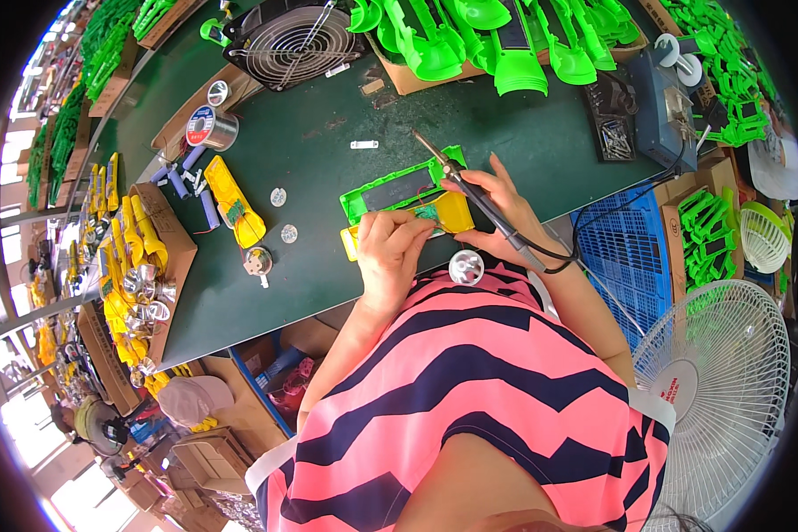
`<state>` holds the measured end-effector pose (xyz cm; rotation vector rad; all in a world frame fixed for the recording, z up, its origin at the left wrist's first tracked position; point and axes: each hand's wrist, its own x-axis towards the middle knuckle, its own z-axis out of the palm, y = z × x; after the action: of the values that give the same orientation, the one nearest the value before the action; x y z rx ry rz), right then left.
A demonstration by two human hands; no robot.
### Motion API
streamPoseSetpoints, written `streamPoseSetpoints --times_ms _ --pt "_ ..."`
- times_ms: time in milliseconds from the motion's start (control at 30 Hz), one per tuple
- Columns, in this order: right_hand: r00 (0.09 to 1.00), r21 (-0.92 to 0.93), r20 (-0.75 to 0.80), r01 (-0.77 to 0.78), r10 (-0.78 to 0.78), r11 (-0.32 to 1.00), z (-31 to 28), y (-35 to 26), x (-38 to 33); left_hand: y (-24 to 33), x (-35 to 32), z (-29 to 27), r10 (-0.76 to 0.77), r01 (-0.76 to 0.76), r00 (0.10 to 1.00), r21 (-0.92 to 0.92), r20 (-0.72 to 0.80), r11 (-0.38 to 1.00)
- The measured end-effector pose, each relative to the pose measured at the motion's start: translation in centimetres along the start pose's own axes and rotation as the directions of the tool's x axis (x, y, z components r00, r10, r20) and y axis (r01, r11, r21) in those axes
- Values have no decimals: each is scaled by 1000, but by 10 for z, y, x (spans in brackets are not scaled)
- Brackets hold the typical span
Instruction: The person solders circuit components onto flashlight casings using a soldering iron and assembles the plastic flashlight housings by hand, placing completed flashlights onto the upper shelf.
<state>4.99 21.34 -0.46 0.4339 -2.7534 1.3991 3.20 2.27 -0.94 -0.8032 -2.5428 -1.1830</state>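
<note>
My right hand (510, 208) holds a soldering iron (483, 202), its tip pointing up and to the left, away from the work. The thumb of that hand lies by the right end of a yellow plastic housing (457, 215). A small green circuit board (427, 213) with thin wires sits in the housing. Closed in a pinch beside the board, my left hand (388, 251) covers the housing's left part; what its fingertips hold is hidden. Just beyond lies a green housing (356, 202) with a dark panel. A silver reflector cup (465, 267) is at the table's near edge.
Left on the green table (319, 160) are a second yellow housing (230, 202), a solder spool (211, 129) and purple cylindrical cells (209, 210). A black fan (293, 40) and piled green housings (514, 66) stand at the back. The iron's cable (579, 232) runs right toward a blue-grey box (661, 115).
</note>
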Motion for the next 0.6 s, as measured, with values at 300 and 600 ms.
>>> streamPoseSetpoints --times_ms 300,600 --pt "862 -33 -476 181 -175 983 9 -4 -55 0 1 -6 -118 119 993 -23 24 993" --pt "701 682 -548 59 456 729 48 -6 -61 2 6 -6 -145 146 988 -18 58 989"
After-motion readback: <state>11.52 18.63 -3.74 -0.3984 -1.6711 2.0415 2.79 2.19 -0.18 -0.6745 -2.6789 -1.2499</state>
